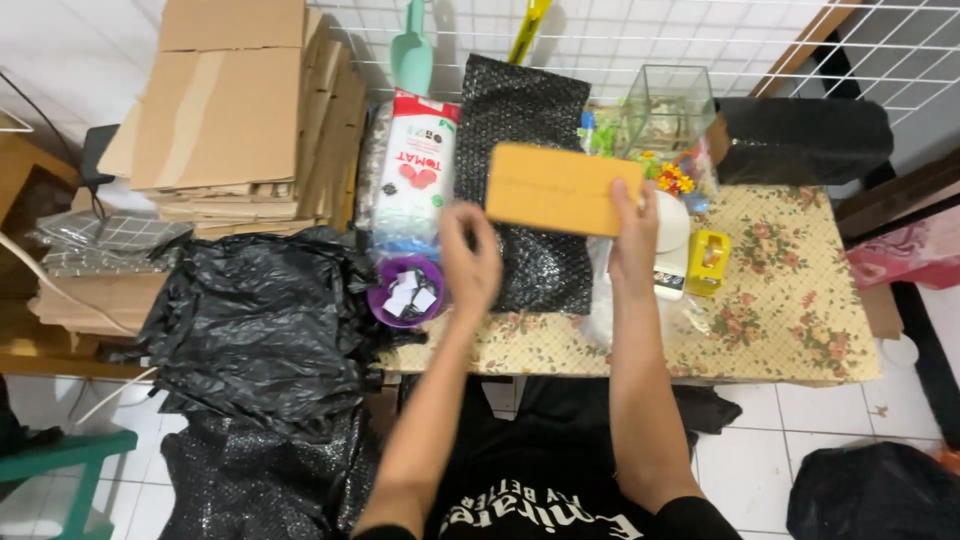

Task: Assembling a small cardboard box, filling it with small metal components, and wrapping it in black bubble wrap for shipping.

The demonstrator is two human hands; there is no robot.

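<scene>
My right hand grips the right end of a flat brown cardboard piece, holding it up over the table. My left hand hovers just below and left of the cardboard with fingers curled, apart from it. Under both hands lies a sheet of black bubble wrap on the floral tablecloth.
A purple bowl with paper scraps sits by my left hand. A white bag, a glass tank, a yellow tape dispenser, black plastic bags and stacked cardboard surround the table. A wire grid stands behind.
</scene>
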